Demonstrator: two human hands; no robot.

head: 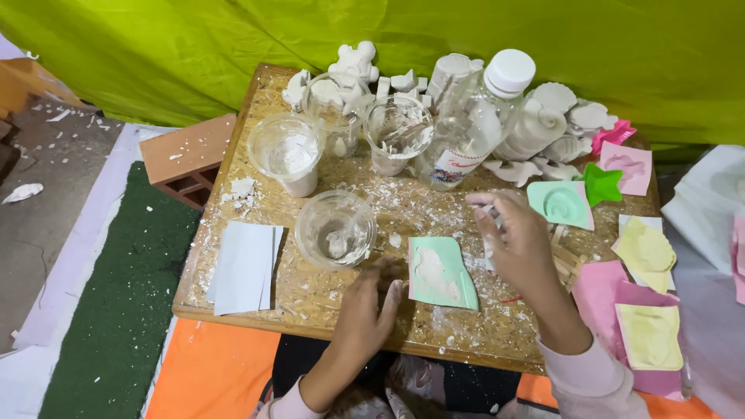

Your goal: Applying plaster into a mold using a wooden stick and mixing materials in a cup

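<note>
At far left, grey floor, then a strip of green matting [116,310] and a red hollow brick [186,159] butted against the edge of a chipboard slab [310,299] dusted with white crumbs. On the slab's left part lie two pale paper sheets [242,268], overlapping, with a small heap of white plaster lumps [242,190] above them. Next, a clear plastic cup [289,154] with white residue, and nearer the person a second clear cup [335,230] holding a spoon and grey-white paste. Behind stand two more clear cups [397,133], then a clear bottle with a white cap [475,116], tilted, among white plaster figures [355,62] along the back edge. Left hand [371,306]: fingers together and flat on the board, fingertips touching the left edge of a mint-green mould [442,273] that lies flat near the slab's front edge, white plaster filling its hollow. Right hand [518,242]: hovering just right of that mould, fingers curled in around something small and white; cannot tell exactly what it pinches. Under that wrist, wooden sticks [568,260]. Further right, another green mould [560,203], a green star mould [601,182], pink moulds [627,167], and yellow moulds [646,250] on pink sheets. Green cloth [466,31] hangs behind everything.
</note>
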